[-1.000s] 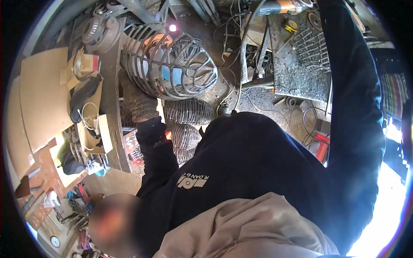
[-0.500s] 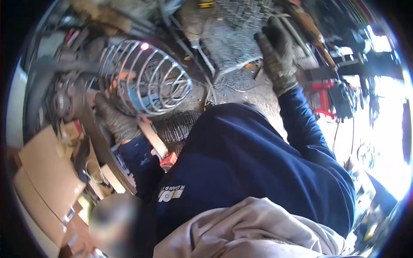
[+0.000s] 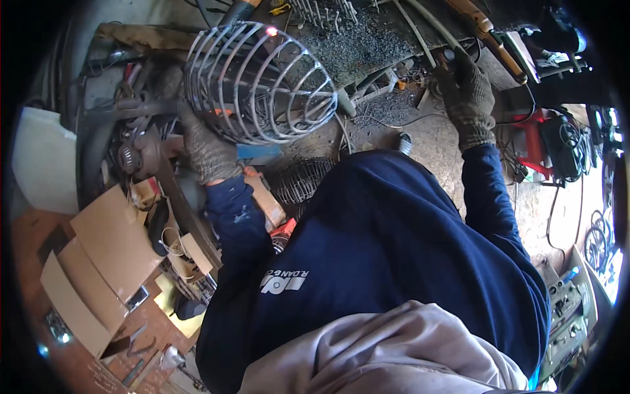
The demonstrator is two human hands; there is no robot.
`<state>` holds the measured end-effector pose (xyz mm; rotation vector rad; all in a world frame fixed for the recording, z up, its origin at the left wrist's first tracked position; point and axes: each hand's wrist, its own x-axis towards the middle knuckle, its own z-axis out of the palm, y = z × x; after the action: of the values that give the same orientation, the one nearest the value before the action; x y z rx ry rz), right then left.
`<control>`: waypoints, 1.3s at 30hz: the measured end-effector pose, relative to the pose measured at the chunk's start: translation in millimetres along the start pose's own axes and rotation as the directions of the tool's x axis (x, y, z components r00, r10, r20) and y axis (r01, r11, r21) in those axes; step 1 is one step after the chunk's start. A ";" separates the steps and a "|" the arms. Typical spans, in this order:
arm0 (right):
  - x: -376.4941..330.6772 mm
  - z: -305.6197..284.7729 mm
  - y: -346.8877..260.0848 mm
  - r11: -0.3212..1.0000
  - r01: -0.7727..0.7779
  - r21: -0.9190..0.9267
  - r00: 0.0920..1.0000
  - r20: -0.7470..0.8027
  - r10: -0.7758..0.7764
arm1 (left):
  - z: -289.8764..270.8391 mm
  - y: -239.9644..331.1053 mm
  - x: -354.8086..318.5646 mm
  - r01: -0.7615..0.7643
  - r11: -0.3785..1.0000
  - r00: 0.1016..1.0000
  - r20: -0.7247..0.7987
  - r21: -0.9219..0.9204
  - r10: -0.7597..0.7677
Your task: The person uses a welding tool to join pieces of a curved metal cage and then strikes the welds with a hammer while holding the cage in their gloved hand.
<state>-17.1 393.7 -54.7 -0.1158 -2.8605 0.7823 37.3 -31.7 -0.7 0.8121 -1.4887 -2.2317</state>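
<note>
A tapered cage of bent metal rods [image 3: 252, 95], rounded at one end, lies tilted at the upper left, with a glowing orange-pink spot on its upper rim. My left hand [image 3: 209, 148], in a dirty knit glove, is closed at the cage's near left edge; its fingertips are partly hidden in the dark there. On the right, my right hand [image 3: 470, 105], gloved too, reaches forward with thumb and fingers stretched apart. Its fingertips are beside the ends of two long thin metal rods [image 3: 420, 36], and whether they touch is unclear.
A dark worktop [image 3: 367, 49] strewn with metal bits is ahead. A wood-handled tool [image 3: 482, 29] lies beyond my right hand. Opened cardboard [image 3: 111, 243] is at the left, a wire grid [image 3: 298, 180] near my body. Red equipment [image 3: 535, 144] with cables stands right.
The whole view has shifted, so most things appear farther right. My right hand has come closer to the rod ends. My left hand stays at the cage.
</note>
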 end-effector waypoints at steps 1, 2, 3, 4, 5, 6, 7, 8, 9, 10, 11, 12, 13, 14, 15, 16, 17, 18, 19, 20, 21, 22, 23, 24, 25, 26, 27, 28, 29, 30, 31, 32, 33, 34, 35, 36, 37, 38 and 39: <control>6.2 4.2 6.8 0.999 -0.016 0.027 0.998 0.057 0.014 | 5.5 0.5 -5.5 -0.006 1.000 0.999 0.033 0.020 0.005; 17.1 10.6 13.6 0.998 -0.028 0.051 0.993 0.117 0.022 | 10.1 0.3 -12.1 -0.036 0.999 0.999 0.020 0.014 0.036; 26.3 15.7 21.9 0.997 -0.046 0.063 0.985 0.170 0.034 | 15.7 -4.5 -15.5 -0.059 0.998 0.998 0.015 0.002 0.059; 31.5 20.4 28.8 0.996 -0.051 0.067 0.976 0.216 0.036 | 20.3 -8.6 -18.4 -0.081 0.997 0.997 0.011 -0.009 0.081; 38.2 24.0 31.2 0.990 -0.099 0.104 0.963 0.262 0.069 | 23.8 -11.2 -21.3 -0.103 0.994 0.995 0.007 -0.020 0.104; 44.2 28.1 30.1 0.979 -0.149 0.139 0.946 0.309 0.100 | 22.7 -13.8 -22.5 -0.098 0.995 0.995 0.006 -0.010 0.098; 46.9 31.1 28.5 0.965 -0.200 0.170 0.925 0.356 0.129 | 18.0 -16.3 -22.4 -0.092 0.996 0.996 0.006 0.001 0.092; 43.9 37.0 29.4 0.976 -0.124 0.177 0.971 0.226 0.082 | 19.3 -16.9 -25.6 -0.094 0.996 0.996 -0.008 0.009 0.094; 47.3 41.8 31.5 0.981 -0.130 0.145 0.957 0.278 0.086 | 21.1 -17.3 -28.4 -0.097 0.995 0.995 -0.021 0.018 0.097; 54.0 48.2 32.8 0.984 -0.135 0.112 0.940 0.328 0.092 | 23.5 -18.0 -31.7 -0.107 0.994 0.993 -0.044 0.026 0.108; 59.7 54.2 33.9 0.987 -0.138 0.078 0.923 0.371 0.100 | 29.3 -17.6 -34.1 -0.119 0.992 0.991 -0.062 0.033 0.121; 57.8 64.4 38.5 0.991 -0.078 0.112 0.953 0.302 0.041 | 34.9 -16.7 -37.3 -0.117 0.992 0.990 -0.072 0.047 0.120; 57.7 70.5 41.4 0.989 -0.085 0.124 0.959 0.280 0.048 | 40.2 -15.4 -40.6 -0.114 0.991 0.990 -0.081 0.062 0.119; 57.2 73.1 37.8 0.986 -0.089 0.139 0.964 0.261 0.050 | 40.8 -12.2 -42.8 -0.114 0.990 0.988 -0.095 0.078 0.121; 57.7 75.1 33.5 0.984 -0.093 0.154 0.969 0.242 0.054 | 32.2 -11.5 -36.2 -0.126 0.983 0.989 -0.064 0.132 0.135; 58.0 75.2 29.1 0.987 -0.130 0.096 0.962 0.255 0.102 | 17.4 -12.8 -24.2 -0.138 0.973 0.989 -0.031 0.186 0.146; 60.9 72.0 28.8 0.978 -0.145 0.150 0.950 0.298 0.095 | 19.4 -10.7 -20.4 -0.146 0.962 0.989 0.006 0.232 0.148; 63.8 69.2 30.4 0.965 -0.163 0.204 0.937 0.339 0.087 | 21.2 -9.5 -19.2 -0.169 0.932 0.982 -0.022 0.321 0.186; 66.7 65.9 29.9 0.949 -0.184 0.255 0.923 0.378 0.077 | 23.8 -8.5 -20.1 -0.188 0.894 0.973 -0.046 0.407 0.225; 66.5 58.0 24.2 0.888 -0.232 0.397 0.889 0.456 0.029 | 33.5 -4.8 -25.0 -0.201 0.849 0.962 -0.066 0.489 0.266; 64.1 52.0 16.9 0.815 -0.321 0.482 0.858 0.513 0.035 | 27.8 -7.1 -20.4 -0.235 0.812 0.946 -0.066 0.534 0.317; 61.4 45.7 8.7 0.727 -0.410 0.551 0.822 0.568 0.033 | 23.1 -8.1 -15.3 -0.267 0.771 0.927 -0.064 0.579 0.369; 58.1 38.8 0.3 0.623 -0.497 0.604 0.783 0.622 0.022 | 19.8 -7.6 -10.9 -0.295 0.724 0.905 -0.060 0.624 0.420; 55.0 32.1 -9.2 0.643 -0.531 0.551 0.784 0.607 0.128 | 18.8 -6.1 -5.9 -0.356 0.645 0.870 -0.012 0.676 0.493; 53.9 43.8 2.3 0.716 -0.352 0.603 0.862 0.506 -0.002 | 15.9 -3.5 -7.0 -0.382 0.626 0.866 0.027 0.680 0.499; 51.6 48.0 3.1 0.757 -0.158 0.634 0.909 0.393 -0.139 | 20.2 1.2 -8.2 -0.414 0.607 0.861 0.074 0.678 0.504; 47.5 48.4 4.4 0.714 -0.238 0.658 0.892 0.440 -0.108 | 23.8 5.6 -10.1 -0.444 0.590 0.854 0.118 0.675 0.507; 43.1 47.7 4.2 0.668 -0.317 0.674 0.870 0.487 -0.078 | 24.6 6.9 -11.0 -0.456 0.573 0.834 0.101 0.681 0.543; 38.6 47.9 2.2 0.587 -0.394 0.708 0.864 0.502 -0.025 | 26.4 10.3 -11.8 -0.468 0.554 0.810 0.085 0.688 0.580; 35.4 50.4 1.5 0.496 -0.463 0.734 0.853 0.521 0.025 | 29.7 17.4 -12.9 -0.570 0.438 0.739 0.202 0.696 0.642; 32.3 52.3 1.0 0.397 -0.523 0.754 0.837 0.542 0.074 | 35.5 26.6 -14.7 -0.660 0.312 0.654 0.318 0.683 0.686; 29.3 52.4 -2.1 0.358 -0.489 0.796 0.865 0.497 0.075 | 40.9 35.1 -16.5 -0.737 0.179 0.554 0.432 0.652 0.711; 25.2 51.8 -4.7 0.349 -0.474 0.808 0.874 0.479 0.080 | 44.7 40.4 -18.2 -0.728 0.147 0.561 0.458 0.670 0.689; 20.3 50.8 -6.8 0.341 -0.459 0.820 0.884 0.459 0.086 | 48.7 44.4 -19.7 -0.719 0.115 0.567 0.484 0.685 0.666; 14.0 49.6 -8.4 0.336 -0.446 0.830 0.892 0.442 0.092 | 52.2 46.6 -21.5 -0.708 0.085 0.577 0.505 0.701 0.641; 6.8 49.9 -10.4 0.313 -0.419 0.852 0.906 0.414 0.085 | 55.1 50.1 -19.1 -0.736 -0.090 0.529 0.653 0.671 0.543; 2.8 57.9 -8.9 0.257 -0.408 0.876 0.913 0.399 0.088 | 57.4 54.7 -13.6 -0.755 -0.256 0.479 0.774 0.603 0.414; -0.5 53.2 -9.3 0.273 -0.461 0.845 0.886 0.454 0.091 | 61.7 53.8 -9.4 -0.768 -0.396 0.433 0.863 0.504 0.261; -4.1 48.0 -8.4 0.288 -0.512 0.809 0.856 0.508 0.095 | 69.1 48.9 -8.0 -0.780 -0.486 0.362 0.918 0.393 0.162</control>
<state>-22.3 362.1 -91.7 -0.4134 -2.1074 2.6617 -1.4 3.7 66.3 -0.5739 -2.7412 0.0778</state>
